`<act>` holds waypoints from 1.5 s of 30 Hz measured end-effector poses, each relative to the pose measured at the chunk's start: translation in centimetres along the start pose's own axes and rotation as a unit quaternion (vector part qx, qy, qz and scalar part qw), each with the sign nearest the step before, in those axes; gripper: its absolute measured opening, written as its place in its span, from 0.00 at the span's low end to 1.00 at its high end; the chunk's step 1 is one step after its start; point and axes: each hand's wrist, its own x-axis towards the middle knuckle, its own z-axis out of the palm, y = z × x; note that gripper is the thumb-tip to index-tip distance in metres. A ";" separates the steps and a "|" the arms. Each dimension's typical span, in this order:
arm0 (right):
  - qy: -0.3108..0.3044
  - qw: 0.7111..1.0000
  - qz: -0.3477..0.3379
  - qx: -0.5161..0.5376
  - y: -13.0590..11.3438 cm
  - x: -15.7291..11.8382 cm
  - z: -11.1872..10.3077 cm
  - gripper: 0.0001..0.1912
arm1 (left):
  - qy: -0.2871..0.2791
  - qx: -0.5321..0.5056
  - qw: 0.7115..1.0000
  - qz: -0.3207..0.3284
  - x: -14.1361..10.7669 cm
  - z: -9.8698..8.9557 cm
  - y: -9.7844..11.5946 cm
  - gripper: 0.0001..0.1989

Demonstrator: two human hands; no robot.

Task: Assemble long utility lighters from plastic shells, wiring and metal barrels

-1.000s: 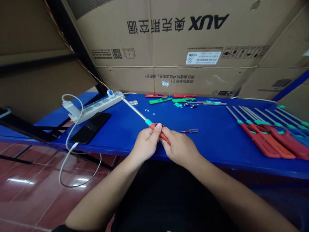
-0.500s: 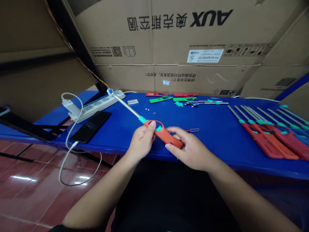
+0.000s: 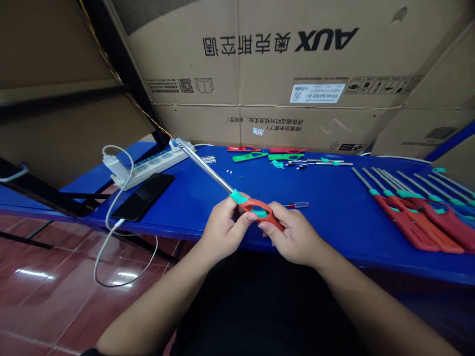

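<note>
An orange long-necked lighter (image 3: 255, 203) with a teal collar and trigger is held between both hands above the table's front edge. Its silver tube slants up and to the left. My left hand (image 3: 228, 227) is closed on the handle just below the collar, thumb beside the trigger loop. My right hand (image 3: 295, 230) grips the lower end of the handle and hides much of it. Just behind my right hand lies a screwdriver (image 3: 299, 204) with a clear handle. Finished-looking lighters (image 3: 403, 220) in red, orange and blue lie in a row at the right.
Red and green handle shells (image 3: 249, 156), teal triggers (image 3: 277, 164) and metal tubes (image 3: 330, 162) lie along the back of the blue table (image 3: 334, 207). A power strip (image 3: 156, 163) and a black phone (image 3: 144, 197) on a white cable occupy the left. A large cardboard box (image 3: 267, 64) stands behind.
The lighter has come nearer to me and turned in my hands. My left hand has shifted its grip around the trigger loop, and my right hand has closed further over the handle's end.
</note>
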 end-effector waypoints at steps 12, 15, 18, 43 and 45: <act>-0.017 0.984 0.157 -0.077 -1.0 3.4 0.2 0.29 | 0.071 -0.157 0.981 -0.088 0.4 1.1 -0.3 0.13; 0.009 0.975 0.174 -0.141 -1.2 4.4 0.2 0.23 | 0.116 -0.161 0.973 -0.118 0.5 1.5 -1.2 0.15; 0.018 0.965 0.187 -0.183 -1.5 4.8 0.5 0.19 | 0.140 -0.191 0.960 -0.151 0.6 1.7 -2.0 0.19; 0.007 0.952 0.234 -0.199 -1.1 5.5 0.7 0.23 | 0.100 -0.191 0.942 -0.258 1.6 1.5 -2.8 0.24; 0.010 0.952 0.238 -0.193 -0.9 5.5 0.7 0.25 | 0.089 -0.175 0.946 -0.257 1.8 1.6 -2.9 0.24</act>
